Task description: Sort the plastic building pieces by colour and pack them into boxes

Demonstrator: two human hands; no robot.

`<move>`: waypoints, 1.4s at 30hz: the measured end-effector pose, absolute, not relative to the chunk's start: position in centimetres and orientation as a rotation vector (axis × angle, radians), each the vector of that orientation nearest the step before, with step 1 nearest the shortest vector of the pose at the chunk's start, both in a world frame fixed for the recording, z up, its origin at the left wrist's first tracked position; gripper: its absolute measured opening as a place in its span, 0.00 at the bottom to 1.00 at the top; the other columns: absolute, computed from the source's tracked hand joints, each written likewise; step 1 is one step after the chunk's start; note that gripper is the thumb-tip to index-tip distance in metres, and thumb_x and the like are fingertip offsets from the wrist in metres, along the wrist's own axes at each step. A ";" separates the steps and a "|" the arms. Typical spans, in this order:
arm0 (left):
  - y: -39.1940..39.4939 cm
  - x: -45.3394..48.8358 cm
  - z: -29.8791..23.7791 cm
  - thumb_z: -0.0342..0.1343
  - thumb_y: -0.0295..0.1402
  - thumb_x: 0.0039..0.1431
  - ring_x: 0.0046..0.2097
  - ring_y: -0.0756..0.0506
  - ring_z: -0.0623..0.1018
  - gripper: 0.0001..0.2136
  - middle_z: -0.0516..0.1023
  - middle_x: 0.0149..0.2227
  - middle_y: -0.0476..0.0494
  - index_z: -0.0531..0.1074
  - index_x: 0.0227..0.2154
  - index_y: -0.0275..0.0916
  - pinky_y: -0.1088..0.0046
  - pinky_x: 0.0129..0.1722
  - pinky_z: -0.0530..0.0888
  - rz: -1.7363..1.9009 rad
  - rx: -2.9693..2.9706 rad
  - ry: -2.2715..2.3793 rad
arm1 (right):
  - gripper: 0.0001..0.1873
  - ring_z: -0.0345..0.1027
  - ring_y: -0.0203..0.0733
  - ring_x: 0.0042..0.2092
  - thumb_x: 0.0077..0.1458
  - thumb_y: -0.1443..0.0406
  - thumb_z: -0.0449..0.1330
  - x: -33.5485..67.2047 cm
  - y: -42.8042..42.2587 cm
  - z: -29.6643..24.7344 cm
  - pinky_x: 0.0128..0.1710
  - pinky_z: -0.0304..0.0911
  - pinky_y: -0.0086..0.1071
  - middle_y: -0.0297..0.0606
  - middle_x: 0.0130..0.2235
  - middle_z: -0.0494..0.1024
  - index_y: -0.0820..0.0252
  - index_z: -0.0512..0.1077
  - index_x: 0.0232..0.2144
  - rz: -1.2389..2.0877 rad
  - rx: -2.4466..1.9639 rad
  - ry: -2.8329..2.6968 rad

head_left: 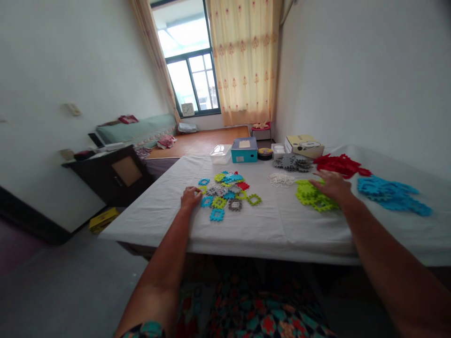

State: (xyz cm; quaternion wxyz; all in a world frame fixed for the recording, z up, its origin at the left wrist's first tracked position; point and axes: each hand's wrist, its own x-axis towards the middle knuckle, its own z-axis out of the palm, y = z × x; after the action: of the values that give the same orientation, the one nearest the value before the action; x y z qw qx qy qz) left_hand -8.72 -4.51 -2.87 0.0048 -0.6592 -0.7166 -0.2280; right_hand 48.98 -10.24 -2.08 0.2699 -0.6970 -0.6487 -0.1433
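Observation:
My left hand (191, 197) is at the left edge of a mixed heap of notched plastic building tiles (225, 191) in blue, green, grey, red and white. Its fingers are closed at a green tile (203, 189) there. Just below the heap lies a blue tile (217, 215), and a green tile (254, 200) sits to its right. My right hand (333, 185) reaches over a pile of green tiles (313, 199), fingers stretched out across its top; I see nothing held in them.
Beyond my right hand are piles of red tiles (340, 164), blue tiles (391, 193), grey tiles (291, 163) and white pieces (281, 179). A clear plastic box (221, 154), a blue box (244, 151), a round tin (265, 154) and a yellow carton (305, 144) line the back of the cloth-covered table (260, 234).

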 end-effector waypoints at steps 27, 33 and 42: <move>-13.2 9.7 1.8 0.58 0.40 0.57 0.62 0.40 0.63 0.22 0.69 0.58 0.42 0.66 0.54 0.45 0.58 0.61 0.60 -0.989 -2.695 -0.866 | 0.15 0.75 0.41 0.37 0.58 0.58 0.56 30.9 -13.5 2.0 0.40 0.68 0.33 0.36 0.36 0.81 0.55 0.74 0.44 0.379 -1.247 -1.760; -10.1 3.8 1.8 0.53 0.38 0.61 0.62 0.41 0.63 0.14 0.68 0.59 0.45 0.72 0.48 0.45 0.59 0.63 0.58 -0.968 -2.564 -1.173 | 0.17 0.70 0.49 0.43 0.59 0.60 0.54 43.9 -12.9 2.5 0.40 0.64 0.38 0.44 0.42 0.80 0.54 0.77 0.46 -0.432 -1.772 -1.657; -2.8 -6.0 0.0 0.53 0.35 0.57 0.53 0.43 0.73 0.13 0.77 0.48 0.43 0.76 0.43 0.40 0.65 0.57 0.67 -1.184 -2.265 -2.008 | 0.20 0.66 0.54 0.48 0.59 0.54 0.54 43.0 -13.7 1.6 0.43 0.62 0.43 0.47 0.47 0.78 0.59 0.76 0.45 -0.460 -1.813 -1.837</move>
State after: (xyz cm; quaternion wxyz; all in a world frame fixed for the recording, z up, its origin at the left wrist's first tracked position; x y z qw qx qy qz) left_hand -6.03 -2.81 0.04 -0.0543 -0.6958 -0.6169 -0.3637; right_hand 43.00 -13.72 1.63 0.2572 -0.6682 -0.6771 -0.1697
